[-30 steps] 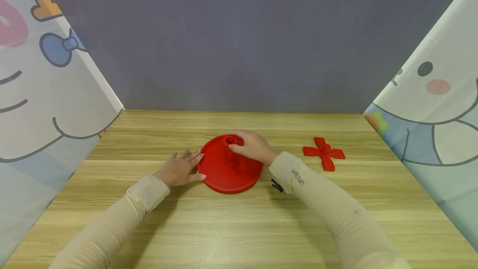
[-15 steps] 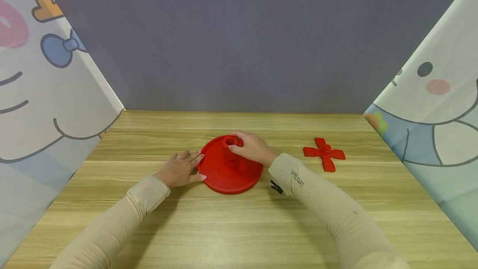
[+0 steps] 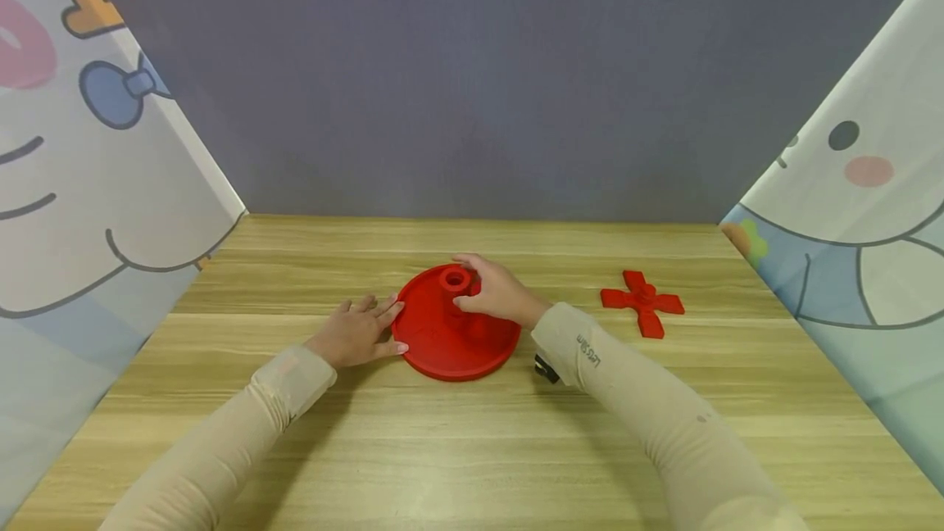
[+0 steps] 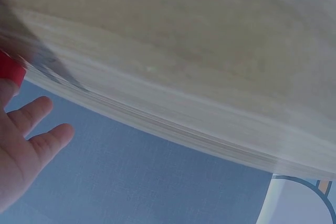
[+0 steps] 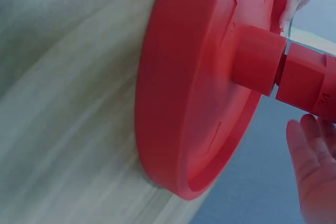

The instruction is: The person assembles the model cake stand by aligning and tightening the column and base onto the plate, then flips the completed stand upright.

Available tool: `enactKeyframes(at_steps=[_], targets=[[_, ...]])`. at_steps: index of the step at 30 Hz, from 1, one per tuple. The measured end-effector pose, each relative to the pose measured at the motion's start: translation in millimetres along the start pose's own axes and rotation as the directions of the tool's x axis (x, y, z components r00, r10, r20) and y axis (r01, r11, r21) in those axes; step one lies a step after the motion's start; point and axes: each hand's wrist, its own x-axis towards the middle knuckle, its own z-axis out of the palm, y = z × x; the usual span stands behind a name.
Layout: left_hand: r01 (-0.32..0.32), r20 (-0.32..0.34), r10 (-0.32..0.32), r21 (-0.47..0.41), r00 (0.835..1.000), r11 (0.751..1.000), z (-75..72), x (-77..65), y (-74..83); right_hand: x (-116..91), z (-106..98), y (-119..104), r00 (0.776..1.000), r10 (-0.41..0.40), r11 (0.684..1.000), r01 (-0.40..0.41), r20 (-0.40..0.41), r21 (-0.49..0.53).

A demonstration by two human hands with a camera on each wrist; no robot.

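Note:
A round red dish-like base (image 3: 431, 347) with a raised rim lies on the table in front of me. From its middle rises a red hollow post (image 3: 456, 279). The right wrist view shows a faceted upper piece (image 5: 302, 80) on this post, marked with a number, and a narrow seam above the lower stub (image 5: 258, 59). My left hand (image 3: 352, 336) rests at the base's left rim, fingers spread and fairly straight. Round the post's right side my right hand (image 3: 503, 295) is spread, thumb in front and fingers behind; its visible fingers (image 5: 307, 148) look straight, close to the upper piece.
A red four-armed cross piece (image 3: 643, 302) with a small central knob lies on the table to the right. The wooden table (image 3: 442, 449) ends at a grey back panel (image 3: 479, 88). Cartoon-printed sheets (image 3: 81, 187) stand at both sides.
My right hand's thumb and fingers have spread slightly wider apart at the post. The left hand, the base and the cross piece have stayed in place.

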Motion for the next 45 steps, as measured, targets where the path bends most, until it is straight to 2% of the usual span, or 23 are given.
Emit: enactKeyframes(at_steps=[3,6,15,19,24,30,38,45], targets=[[0.001,-0.003,-0.001,0.006,1.000,1.000,-1.0,0.4,0.3,0.8,1.2,3.2,1.000,0.000,0.997,0.000,0.005,0.079],[-0.001,-0.004,0.001,0.003,1.000,1.000,-1.6,0.9,0.8,1.0,2.1,4.4,1.000,-0.001,0.996,0.001,-0.006,0.089],[-0.006,-0.005,0.006,-0.020,1.000,1.000,-0.7,0.9,0.2,-0.8,1.6,7.2,0.999,0.012,0.996,-0.009,-0.040,0.085],[-0.010,-0.008,0.010,-0.028,1.000,1.000,0.0,2.0,-0.9,-3.1,0.7,7.7,0.999,-0.011,0.997,0.014,-0.035,0.079],[-0.014,-0.009,0.014,-0.003,1.000,1.000,2.4,2.3,-1.8,-4.8,1.7,5.6,0.999,-0.014,0.997,0.017,-0.033,0.073],[-0.015,-0.033,0.016,0.021,0.999,1.000,5.8,1.4,-3.1,-5.3,5.2,4.0,0.997,0.017,0.999,-0.014,-0.081,0.034],[-0.023,-0.033,0.024,0.040,0.999,0.999,4.4,0.5,-2.8,-8.2,8.6,7.2,0.998,0.002,0.993,0.006,-0.068,0.114],[-0.023,-0.033,0.024,0.039,0.999,0.999,3.7,0.1,-2.7,-5.7,11.9,6.7,0.990,0.025,0.998,-0.017,-0.137,0.060]])
